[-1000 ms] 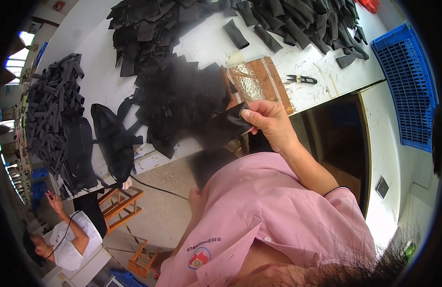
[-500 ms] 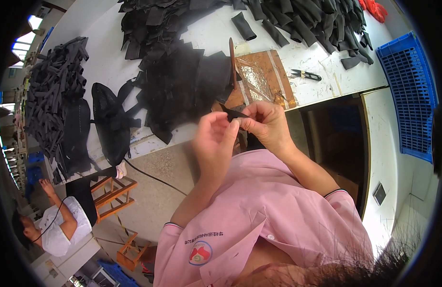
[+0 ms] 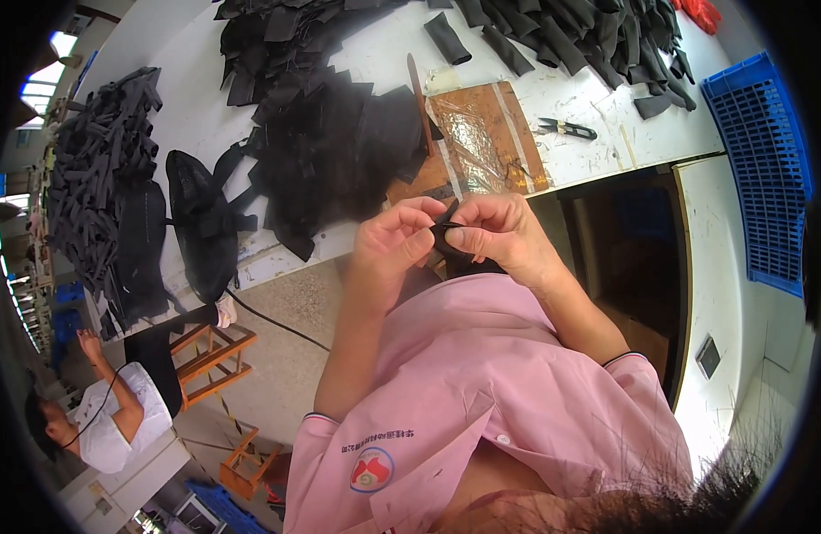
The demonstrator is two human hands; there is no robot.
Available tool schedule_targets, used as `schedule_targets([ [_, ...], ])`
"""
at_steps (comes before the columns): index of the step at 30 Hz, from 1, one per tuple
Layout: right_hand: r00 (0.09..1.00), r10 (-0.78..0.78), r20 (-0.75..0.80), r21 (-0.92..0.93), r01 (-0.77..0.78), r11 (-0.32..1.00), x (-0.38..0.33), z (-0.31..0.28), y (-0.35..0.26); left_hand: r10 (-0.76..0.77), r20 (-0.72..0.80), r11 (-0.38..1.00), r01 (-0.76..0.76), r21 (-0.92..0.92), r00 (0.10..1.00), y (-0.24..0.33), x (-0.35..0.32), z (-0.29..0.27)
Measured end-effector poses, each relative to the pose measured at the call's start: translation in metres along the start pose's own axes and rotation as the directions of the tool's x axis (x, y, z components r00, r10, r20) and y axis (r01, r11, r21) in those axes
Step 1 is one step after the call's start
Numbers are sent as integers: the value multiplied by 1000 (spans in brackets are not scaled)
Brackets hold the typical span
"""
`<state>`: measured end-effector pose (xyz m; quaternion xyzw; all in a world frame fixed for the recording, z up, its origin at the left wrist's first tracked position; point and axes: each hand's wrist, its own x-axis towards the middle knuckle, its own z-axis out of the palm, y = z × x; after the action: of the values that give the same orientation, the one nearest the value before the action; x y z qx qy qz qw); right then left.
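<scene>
A small black fabric piece [image 3: 442,233] is pinched between my two hands, just off the front edge of the table. My left hand [image 3: 394,238] grips its left side with thumb and fingertips. On its right side, my right hand [image 3: 499,233] presses it between thumb and bent forefinger. A dark part of the fabric sticks up between the fingertips; the rest is partly hidden by them. Right beyond my hands lies a brown board [image 3: 483,133] with clear tape over it. Left of the board, black fabric pieces [image 3: 326,160] are heaped on the table.
Thread snips [image 3: 567,129] lie right of the board. Black fabric tubes [image 3: 597,40] pile up at the back right, narrow black strips [image 3: 99,178] at the far left. A blue crate [image 3: 759,169] stands at the right. A co-worker in white [image 3: 126,418] is at the lower left, near a wooden stool [image 3: 210,360].
My left hand has shifted slightly left and down, its fingers now bent toward the fabric. The black piece has turned in my fingers and points more upright.
</scene>
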<state>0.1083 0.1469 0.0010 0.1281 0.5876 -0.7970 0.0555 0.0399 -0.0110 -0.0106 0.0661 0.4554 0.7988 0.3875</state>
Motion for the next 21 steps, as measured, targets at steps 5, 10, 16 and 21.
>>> schedule_targets([
  [5, 999, -41, -34, 42, 42, 998, -5, 5, 0, 134, -40, 982, -127, 142, 990, -2, 4, 1],
  [10, 968, -244, -57, -199, 228, 953, -4, 5, 12, 161, -125, 985, -152, 78, 979, -4, 5, 3],
  [16, 886, -437, -153, -524, 302, 796, 0, 10, 10, 407, -281, 877, -286, 385, 869, -11, 5, 19],
  [21, 820, -547, -168, -636, 333, 696, 2, 14, 9, 404, -339, 844, -204, 496, 850, -6, -7, 23],
])
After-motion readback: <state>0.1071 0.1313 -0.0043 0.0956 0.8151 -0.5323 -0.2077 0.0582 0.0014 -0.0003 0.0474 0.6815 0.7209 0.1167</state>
